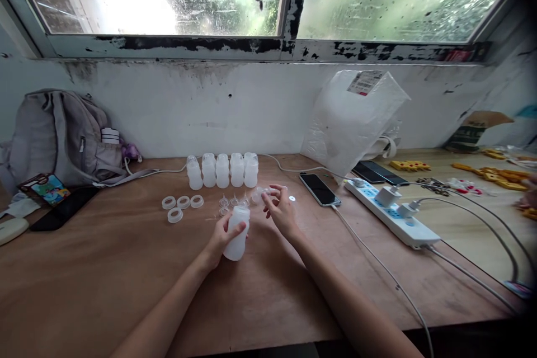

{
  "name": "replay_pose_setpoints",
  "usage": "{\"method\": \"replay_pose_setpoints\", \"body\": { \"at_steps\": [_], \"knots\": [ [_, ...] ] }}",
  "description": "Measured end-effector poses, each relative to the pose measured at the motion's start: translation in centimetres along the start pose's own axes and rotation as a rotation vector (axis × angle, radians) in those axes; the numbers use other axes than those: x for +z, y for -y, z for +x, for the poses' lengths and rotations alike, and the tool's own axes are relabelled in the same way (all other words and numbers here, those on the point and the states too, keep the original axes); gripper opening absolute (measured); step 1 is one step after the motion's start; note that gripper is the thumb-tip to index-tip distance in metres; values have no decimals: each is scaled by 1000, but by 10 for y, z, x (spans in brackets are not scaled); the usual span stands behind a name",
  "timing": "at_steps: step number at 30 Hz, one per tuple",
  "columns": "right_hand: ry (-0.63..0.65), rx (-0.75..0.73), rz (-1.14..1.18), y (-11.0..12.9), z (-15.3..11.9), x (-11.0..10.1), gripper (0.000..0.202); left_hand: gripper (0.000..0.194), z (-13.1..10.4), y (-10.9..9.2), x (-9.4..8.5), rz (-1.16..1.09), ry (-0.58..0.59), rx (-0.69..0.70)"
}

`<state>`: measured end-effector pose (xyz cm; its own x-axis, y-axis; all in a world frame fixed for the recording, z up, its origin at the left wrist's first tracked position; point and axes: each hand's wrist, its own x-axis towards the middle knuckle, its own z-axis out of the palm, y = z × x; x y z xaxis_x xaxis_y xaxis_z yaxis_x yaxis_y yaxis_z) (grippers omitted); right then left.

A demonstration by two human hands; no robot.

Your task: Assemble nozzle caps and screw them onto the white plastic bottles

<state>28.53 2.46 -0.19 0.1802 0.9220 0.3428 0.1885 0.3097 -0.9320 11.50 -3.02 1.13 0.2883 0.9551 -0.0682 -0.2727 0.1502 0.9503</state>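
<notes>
My left hand (218, 239) is wrapped round a frosted white bottle (235, 243), which leans a little over the table's middle. To its right, my right hand (278, 208) is at some clear caps (260, 196), its thumb and index finger near them; whether it grips one is too small to tell. Several clear nipples (224, 201) stand just behind the bottle. Several white rings (183, 202) lie to the left. Along the wall stands a row of several frosted bottles (222, 171) with clear tops.
A phone (320, 189) with a cable and a white power strip (392, 212) lie to the right. A plastic bag (352, 117) leans on the wall. The grey backpack (62, 134) sits at the left. Yellow parts (490, 173) and part of another person's hand show at far right.
</notes>
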Motion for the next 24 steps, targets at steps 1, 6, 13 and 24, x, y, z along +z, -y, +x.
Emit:
{"method": "replay_pose_setpoints", "body": {
  "at_steps": [1, 6, 13, 24],
  "knots": [
    [-38, 10, 85, 3, 1, 0, 35, 42, 0, 2, 2, 37, 11, 14],
    [-112, 15, 311, 15, 1, -1, 27, 40, 1, 14, 7, 137, 81, 8],
    [-10, -56, 291, 21, -7, 4, 23, 42, 6, 22, 4, 292, 102, 68],
    [150, -57, 130, 18, -18, 14, 21, 40, 7, 21, 3, 270, 96, 82]
  ]
}}
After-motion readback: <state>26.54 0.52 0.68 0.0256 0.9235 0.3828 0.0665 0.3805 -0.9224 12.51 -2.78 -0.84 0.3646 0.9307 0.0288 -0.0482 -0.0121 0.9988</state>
